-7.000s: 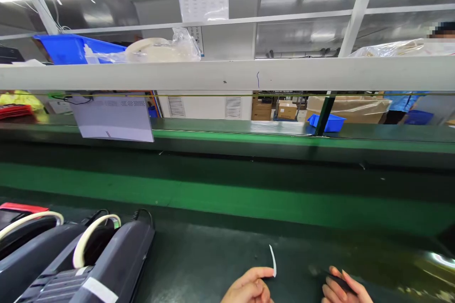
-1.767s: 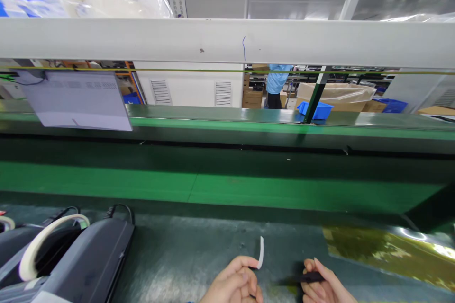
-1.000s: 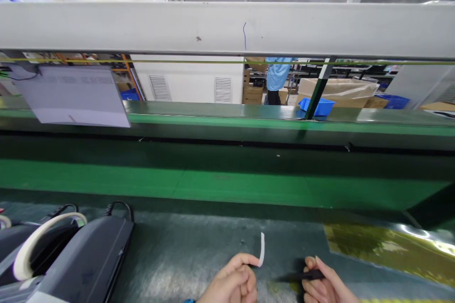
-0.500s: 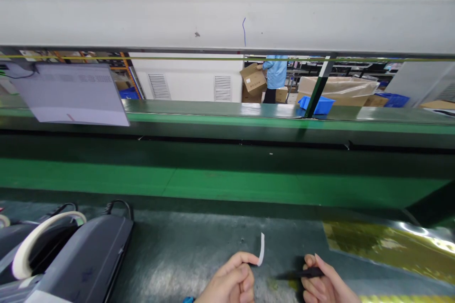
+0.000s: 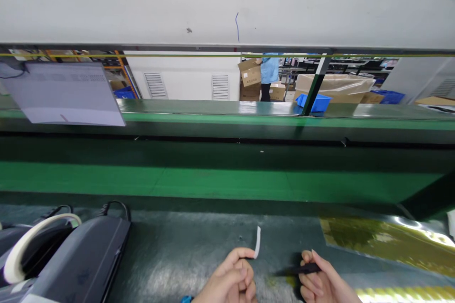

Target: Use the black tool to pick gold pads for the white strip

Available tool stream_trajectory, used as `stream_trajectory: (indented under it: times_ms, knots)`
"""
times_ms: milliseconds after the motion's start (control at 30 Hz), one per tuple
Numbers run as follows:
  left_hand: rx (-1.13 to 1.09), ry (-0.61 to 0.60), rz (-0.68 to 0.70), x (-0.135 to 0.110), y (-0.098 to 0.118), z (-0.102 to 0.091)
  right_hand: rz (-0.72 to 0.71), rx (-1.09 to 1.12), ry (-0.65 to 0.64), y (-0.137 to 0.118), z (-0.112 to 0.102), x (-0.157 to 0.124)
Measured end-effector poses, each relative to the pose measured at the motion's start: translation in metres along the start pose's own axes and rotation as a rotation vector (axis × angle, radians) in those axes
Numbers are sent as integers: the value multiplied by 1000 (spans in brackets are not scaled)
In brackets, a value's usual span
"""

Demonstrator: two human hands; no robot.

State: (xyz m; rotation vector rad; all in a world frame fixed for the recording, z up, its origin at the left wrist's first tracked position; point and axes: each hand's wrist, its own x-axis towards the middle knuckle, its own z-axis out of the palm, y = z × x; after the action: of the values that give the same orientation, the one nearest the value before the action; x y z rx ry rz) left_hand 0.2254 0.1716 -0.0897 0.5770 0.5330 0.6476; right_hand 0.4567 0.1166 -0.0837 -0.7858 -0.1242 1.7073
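Head view: white strip point(image 5: 258, 242), one, upright at the index fingertip of the left hand point(image 5: 231, 277); other fingers curled, whether closed on anything cannot be told. Slender dark tool point(image 5: 308, 269), one, clamped in the right hand point(image 5: 322, 281). Yellowish sheet point(image 5: 387, 244), on dark worktop point(image 5: 170, 251).

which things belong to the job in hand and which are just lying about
Apparently in use:
white strip, on a fingertip of the left hand
dark slim tool, held in the right hand

Untouched, perhaps just lying about:
grey device
cream ring
yellowish sheet
blue bin
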Motion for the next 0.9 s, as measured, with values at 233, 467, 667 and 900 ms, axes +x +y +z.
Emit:
stream_trajectory:
  times_ms: [233, 467, 667, 900]
  knots:
    - [-51, -42, 16, -6, 1, 2, 27, 11, 18, -1, -1, 4]
    - [-57, 20, 13, -10, 11, 24, -7, 52, 37, -2, 15, 5]
    - [-25, 11, -25, -6, 14, 31, 2, 37, 39, -4, 17, 1]
    - [22, -65, -39, 0, 8, 34, 29, 18, 51, -8, 23, 1]
